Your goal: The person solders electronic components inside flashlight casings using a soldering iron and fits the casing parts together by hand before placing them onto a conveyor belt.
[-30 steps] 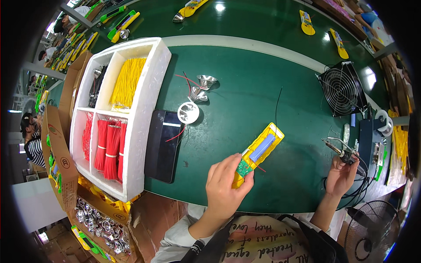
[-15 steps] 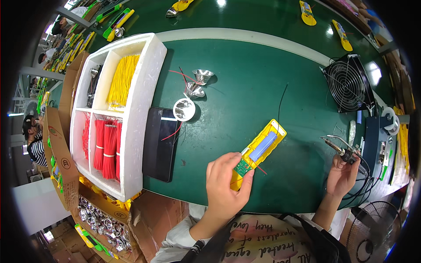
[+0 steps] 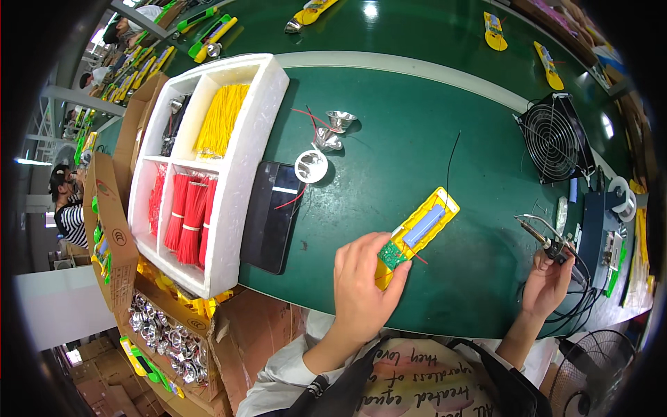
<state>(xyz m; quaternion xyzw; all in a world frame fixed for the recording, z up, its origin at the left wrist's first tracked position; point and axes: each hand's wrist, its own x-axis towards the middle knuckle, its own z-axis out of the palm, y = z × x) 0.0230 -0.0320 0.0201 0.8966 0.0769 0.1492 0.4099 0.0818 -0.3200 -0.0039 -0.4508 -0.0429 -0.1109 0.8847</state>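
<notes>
My left hand (image 3: 361,281) grips the near end of a yellow open casing (image 3: 419,233) that lies on the green table (image 3: 396,139). The casing holds a blue cell and a small green circuit board. At the table's right edge my right hand (image 3: 547,283) is closed on the handle of a soldering iron (image 3: 540,234), whose tip points up and left, apart from the casing. A thin black wire runs from the casing's far end across the table.
A white foam tray (image 3: 253,132) with yellow and red wire bundles stands at the left, a black phone (image 3: 272,215) beside it. Silver reflector cups (image 3: 326,132) and a white ring lie further back. A black fan (image 3: 556,139) and a solder station stand at the right.
The view has shifted slightly. Both hands stay where they were, the left on the yellow casing and the right on the soldering iron.
</notes>
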